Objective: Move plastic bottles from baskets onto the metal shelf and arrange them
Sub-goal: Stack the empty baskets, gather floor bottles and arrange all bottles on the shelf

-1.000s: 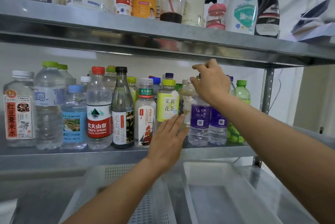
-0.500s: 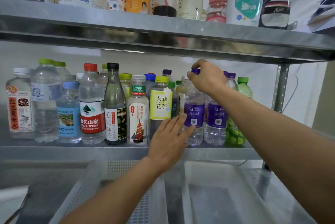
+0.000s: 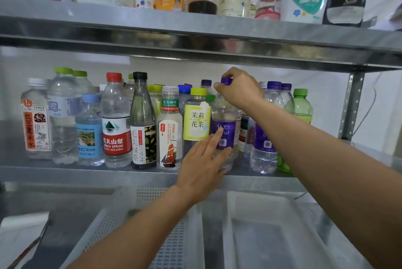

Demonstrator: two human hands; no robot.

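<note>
One clear plastic bottle [image 3: 224, 110] with a purple cap and purple label stands upright at the front of the metal shelf [image 3: 87, 174], on its middle tier. It is just beside the yellow-labelled tea bottle [image 3: 196, 125] at its nine o'clock. A second purple-labelled bottle [image 3: 264, 144] stands near at its three o'clock. The right hand [image 3: 239, 91] comes in from four o'clock on an outstretched arm, its curled fingers and thumb pinching the bottle at the cap. The left hand [image 3: 202, 166] reaches up from seven o'clock, fingers straight and slightly spread, fingertips [image 3: 219, 132] touching the label. Two white baskets [image 3: 267, 196] sit below the shelf edge, at six o'clock.
</note>
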